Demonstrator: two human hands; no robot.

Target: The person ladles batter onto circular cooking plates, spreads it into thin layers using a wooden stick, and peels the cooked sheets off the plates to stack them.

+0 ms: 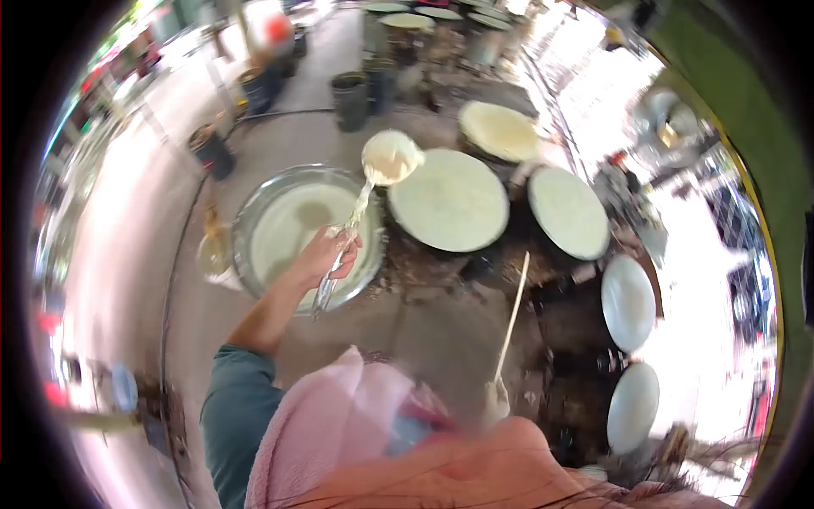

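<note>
My left hand (331, 254) is closed around the handle of a long metal ladle (390, 159). The ladle's round bowl holds pale batter and is raised between a wide metal basin (242, 229) of creamy liquid and a large round pan (449, 199) covered with a pale layer. Low in the view, my right hand (496, 400), apparently in a whitish glove and blurred, grips the lower end of a thin wooden stick (515, 314), which points up and forward. The right arm is mostly hidden by a pink towel and my own body.
More round pans (568, 212) curve along the right side, two with bluish-white surfaces (628, 304). Another pale pan (498, 131) sits farther forward. Dark buckets (349, 100) stand on the floor ahead. A yellowish bottle-like object (214, 242) is left of the basin.
</note>
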